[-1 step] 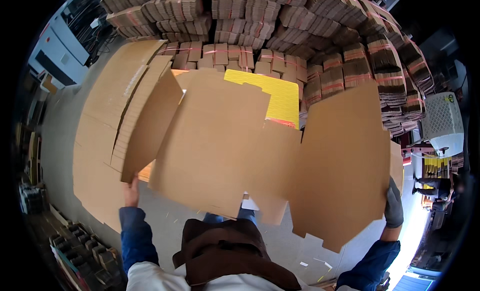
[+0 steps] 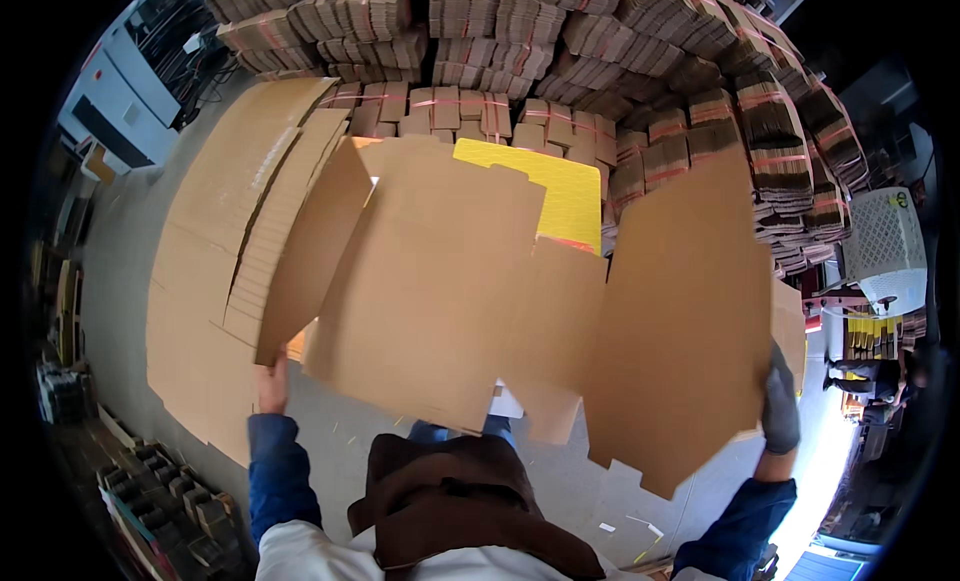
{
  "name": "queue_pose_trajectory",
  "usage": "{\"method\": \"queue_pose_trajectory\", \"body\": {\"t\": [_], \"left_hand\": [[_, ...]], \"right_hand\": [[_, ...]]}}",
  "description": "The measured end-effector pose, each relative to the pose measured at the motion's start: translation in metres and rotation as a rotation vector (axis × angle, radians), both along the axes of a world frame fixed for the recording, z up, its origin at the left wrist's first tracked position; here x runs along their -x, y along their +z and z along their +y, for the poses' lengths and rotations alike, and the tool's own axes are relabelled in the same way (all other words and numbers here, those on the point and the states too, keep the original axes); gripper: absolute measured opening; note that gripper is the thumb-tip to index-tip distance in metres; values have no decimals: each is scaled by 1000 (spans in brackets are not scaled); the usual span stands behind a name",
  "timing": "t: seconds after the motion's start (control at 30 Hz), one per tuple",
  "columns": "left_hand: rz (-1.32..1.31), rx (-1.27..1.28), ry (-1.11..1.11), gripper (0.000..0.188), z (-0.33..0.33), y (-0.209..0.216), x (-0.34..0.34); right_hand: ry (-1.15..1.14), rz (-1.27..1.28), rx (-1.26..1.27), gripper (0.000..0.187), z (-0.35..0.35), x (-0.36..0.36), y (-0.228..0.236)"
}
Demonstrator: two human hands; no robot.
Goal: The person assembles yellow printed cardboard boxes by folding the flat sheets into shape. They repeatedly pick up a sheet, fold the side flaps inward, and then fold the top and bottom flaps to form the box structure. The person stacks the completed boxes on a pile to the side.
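Note:
A wide, die-cut sheet of brown cardboard [image 2: 430, 271] spans the space before me, with its left and right panels folded upward along creases. Bare, my left hand [image 2: 270, 383] grips the lower corner of the left panel. My right hand [image 2: 782, 406], in a dark grey glove, clasps the outer edge of the right panel; its fingertips are hidden behind the board. Beneath the sheet's far side shows a yellow board [image 2: 570, 201], with a bit of orange at its edge.
Large flat cardboard sheets [image 2: 195, 291] lie stacked at my left. Strapped bundles of folded cardboard [image 2: 465, 111] are piled along the far side. A white perforated crate [image 2: 885, 246] stands at the right, near another person [image 2: 875, 376]. Paper scraps [image 2: 640, 526] litter the grey floor.
Both hands have come slightly inward, the left to the right and the right to the left. The cardboard's side panels have shifted inward with them.

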State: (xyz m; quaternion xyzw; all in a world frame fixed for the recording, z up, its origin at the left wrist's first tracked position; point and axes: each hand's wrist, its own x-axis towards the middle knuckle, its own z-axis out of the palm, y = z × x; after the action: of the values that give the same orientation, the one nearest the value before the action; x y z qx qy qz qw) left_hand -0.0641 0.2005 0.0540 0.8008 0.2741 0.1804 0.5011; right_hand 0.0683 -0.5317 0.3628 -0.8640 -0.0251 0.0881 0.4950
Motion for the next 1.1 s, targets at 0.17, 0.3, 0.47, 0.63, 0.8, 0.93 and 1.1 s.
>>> {"method": "queue_pose_trajectory", "body": {"t": [0.17, 0.3, 0.47, 0.63, 0.8, 0.93, 1.1], "left_hand": [[-84, -199, -252, 52, -67, -22, 15], [-86, -246, -348, 55, -90, -22, 21], [-23, -507, -584, 57, -122, -22, 11], [196, -670, -761, 56, -156, -38, -3], [217, -781, -811, 54, -156, -50, -11], [207, -806, -837, 56, -159, -53, -17], [264, -841, -869, 57, -156, -46, -18]], "right_hand": [[332, -128, -255, 77, 198, -15, -97], [479, -409, 421, 74, 310, 0, -203], [655, -311, 673, 68, 308, 29, -324], [502, -300, 541, 57, 286, 49, -337], [131, -263, 464, 39, 269, 82, -325], [-278, 394, 45, 12, 239, 135, -343], [-455, 744, -341, 16, 259, 130, -330]]}}
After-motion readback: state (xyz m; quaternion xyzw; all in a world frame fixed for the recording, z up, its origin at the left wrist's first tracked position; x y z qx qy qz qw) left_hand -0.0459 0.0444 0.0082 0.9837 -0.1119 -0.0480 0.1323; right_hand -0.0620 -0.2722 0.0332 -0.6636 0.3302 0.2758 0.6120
